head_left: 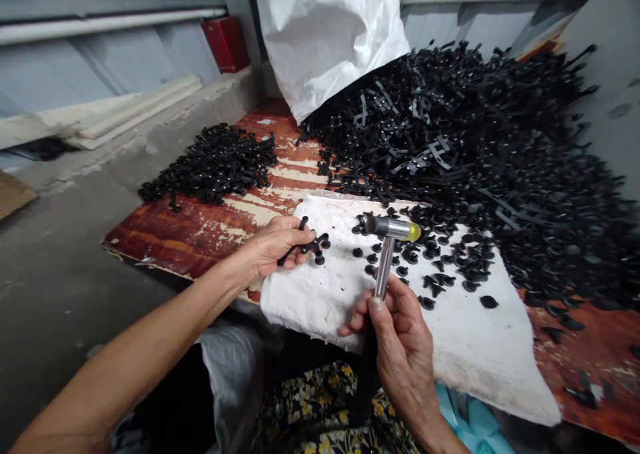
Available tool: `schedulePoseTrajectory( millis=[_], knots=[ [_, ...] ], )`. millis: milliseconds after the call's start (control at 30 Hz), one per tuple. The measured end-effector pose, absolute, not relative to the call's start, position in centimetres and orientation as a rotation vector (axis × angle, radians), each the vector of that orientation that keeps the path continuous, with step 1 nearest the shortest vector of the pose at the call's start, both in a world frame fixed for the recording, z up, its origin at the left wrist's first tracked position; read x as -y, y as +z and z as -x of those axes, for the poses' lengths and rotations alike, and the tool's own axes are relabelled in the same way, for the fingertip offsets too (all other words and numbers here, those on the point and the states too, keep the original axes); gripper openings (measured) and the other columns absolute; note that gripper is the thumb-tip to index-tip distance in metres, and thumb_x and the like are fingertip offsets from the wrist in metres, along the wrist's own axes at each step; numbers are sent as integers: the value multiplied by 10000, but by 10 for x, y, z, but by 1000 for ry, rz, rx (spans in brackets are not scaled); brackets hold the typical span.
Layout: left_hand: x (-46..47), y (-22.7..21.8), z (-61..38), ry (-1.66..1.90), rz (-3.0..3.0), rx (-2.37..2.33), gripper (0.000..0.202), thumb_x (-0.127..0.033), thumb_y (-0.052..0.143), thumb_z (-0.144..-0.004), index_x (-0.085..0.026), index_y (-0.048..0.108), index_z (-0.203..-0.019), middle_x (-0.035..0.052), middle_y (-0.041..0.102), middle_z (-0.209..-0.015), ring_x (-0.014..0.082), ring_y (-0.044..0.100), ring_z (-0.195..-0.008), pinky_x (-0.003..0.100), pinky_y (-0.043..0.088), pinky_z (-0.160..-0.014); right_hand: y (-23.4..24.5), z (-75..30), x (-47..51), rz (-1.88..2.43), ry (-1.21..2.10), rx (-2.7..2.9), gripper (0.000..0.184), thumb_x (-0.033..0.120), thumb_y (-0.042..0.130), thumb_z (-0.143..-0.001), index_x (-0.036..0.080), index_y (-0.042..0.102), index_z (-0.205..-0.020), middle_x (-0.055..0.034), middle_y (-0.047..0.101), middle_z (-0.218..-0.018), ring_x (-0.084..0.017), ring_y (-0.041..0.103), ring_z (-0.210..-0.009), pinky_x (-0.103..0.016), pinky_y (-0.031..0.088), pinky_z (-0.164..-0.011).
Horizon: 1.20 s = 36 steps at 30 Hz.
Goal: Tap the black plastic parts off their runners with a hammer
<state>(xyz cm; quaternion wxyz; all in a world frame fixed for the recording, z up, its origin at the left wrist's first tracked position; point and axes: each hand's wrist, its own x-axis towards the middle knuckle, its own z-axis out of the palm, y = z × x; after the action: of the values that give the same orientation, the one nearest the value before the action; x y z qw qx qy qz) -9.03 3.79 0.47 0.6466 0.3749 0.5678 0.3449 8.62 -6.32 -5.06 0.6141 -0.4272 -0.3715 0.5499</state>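
Note:
My left hand [281, 246] is closed around a few black plastic strips [314, 243], whose ends stick out past the fingers over a white cloth [330, 307]. A small round black piece [319, 258] lies on the cloth just by these ends. In my right hand [397, 334] is a hammer [385, 267], gripped near the top of its dark handle. Its metal head has a dark face on the left and a yellow face on the right. Beyond the hammer, several loose round black caps with stems [435, 281] are scattered on the cloth.
A large heap of black plastic parts [450, 134] covers the right and back of the worn red-brown board [170, 237]. A smaller pile [215, 164] stands at the back left. Above hangs a white sack [330, 34]. A concrete ledge [190, 117] runs along the left.

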Motion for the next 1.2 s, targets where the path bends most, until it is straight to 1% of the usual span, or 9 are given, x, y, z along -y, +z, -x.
schedulePoseTrajectory(
  millis=[200,400,733,833,967,1033,1100,1133,1200],
  knots=[
    [-39,2,89,811,-841,-1297,146,-72,639,-724,-127,522,-659,-1,561,-496,55,458,-305,108,222,-241,-49,-86,63,982,1266,865,259,332,615,-896,274,541,-1137,83,574,-686,-91,600,-534,-272,608,-511],
    [-38,4,86,816,-826,-1319,156,-59,644,-714,-133,512,-676,-14,567,-519,51,462,-303,108,221,-240,-49,-85,63,967,1272,852,254,348,626,-891,274,555,-1123,68,573,-741,-89,590,-566,-273,614,-515],
    [-38,5,84,777,-997,-1438,183,-69,609,-757,-162,490,-655,-27,544,-469,52,428,-284,120,222,-247,-47,-85,62,1008,1277,875,296,368,633,-876,265,534,-1135,71,565,-670,-108,593,-530,-280,599,-515],
    [-40,5,85,759,-1064,-1475,176,-85,625,-746,-169,495,-663,-26,561,-487,55,433,-289,126,221,-253,-41,-88,63,1044,1329,902,317,399,622,-879,264,532,-1151,67,572,-647,-117,584,-504,-257,565,-469],
    [-45,6,86,716,-1089,-1507,176,-91,631,-733,-170,502,-643,-17,565,-476,59,429,-286,139,220,-263,-32,-104,66,1166,1347,1118,336,412,579,-900,258,605,-1198,31,599,-654,-119,530,-436,-228,483,-362],
    [-46,8,85,682,-1100,-1521,180,-84,636,-720,-168,507,-627,-17,547,-441,59,409,-273,145,207,-264,-30,-115,65,1238,1176,1297,367,378,570,-901,259,628,-1243,-15,659,-733,-152,589,-515,-271,543,-437],
    [-47,12,83,647,-1097,-1533,183,-78,631,-718,-167,510,-614,-12,541,-417,62,395,-263,149,197,-262,-30,-125,61,1266,928,1515,411,300,552,-903,248,607,-1307,-71,717,-907,-201,678,-702,-369,609,-666],
    [-48,13,82,631,-1094,-1537,194,-73,631,-716,-168,506,-601,-9,539,-406,63,391,-258,149,196,-261,-29,-130,58,1248,813,1628,444,250,535,-903,242,579,-1345,-94,719,-1019,-221,698,-811,-422,593,-789],
    [-49,16,82,599,-1097,-1539,217,-64,634,-713,-168,498,-578,-6,534,-388,66,393,-250,148,193,-259,-26,-135,50,1166,648,1833,524,152,485,-900,249,503,-1415,-114,677,-1208,-241,690,-979,-475,536,-923]
  ],
)
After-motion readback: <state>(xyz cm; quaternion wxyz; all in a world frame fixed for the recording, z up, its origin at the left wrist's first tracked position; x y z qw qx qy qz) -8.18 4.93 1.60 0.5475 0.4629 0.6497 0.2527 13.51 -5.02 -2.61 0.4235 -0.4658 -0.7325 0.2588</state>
